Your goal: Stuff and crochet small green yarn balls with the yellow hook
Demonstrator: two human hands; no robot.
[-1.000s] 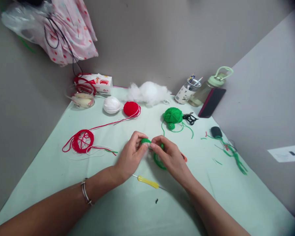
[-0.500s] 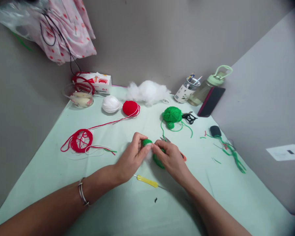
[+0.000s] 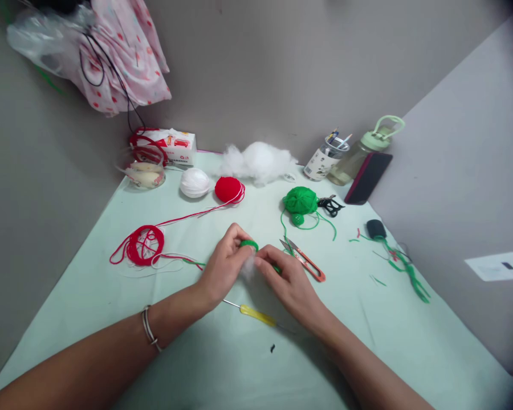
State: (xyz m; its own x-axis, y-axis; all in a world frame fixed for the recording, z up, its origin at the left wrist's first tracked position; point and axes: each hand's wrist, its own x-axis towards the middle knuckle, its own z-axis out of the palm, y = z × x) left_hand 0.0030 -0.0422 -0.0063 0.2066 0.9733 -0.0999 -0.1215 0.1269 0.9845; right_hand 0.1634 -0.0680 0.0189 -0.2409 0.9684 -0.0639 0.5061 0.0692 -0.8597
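Red yarn (image 3: 132, 249) lies on the counter (image 3: 196, 364), then the left hand (image 3: 223, 266) has its fingers pinched around a small green yarn piece (image 3: 248, 244) with white fluff (image 3: 248, 269) by it. The right hand (image 3: 288, 279) has its fingers almost together beside the fluff, but I can't tell if they hold any; orange snips (image 3: 312, 264) lie past them.

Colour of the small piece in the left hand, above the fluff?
Green. The piece shows best in the head view, partly hidden by the left hand.
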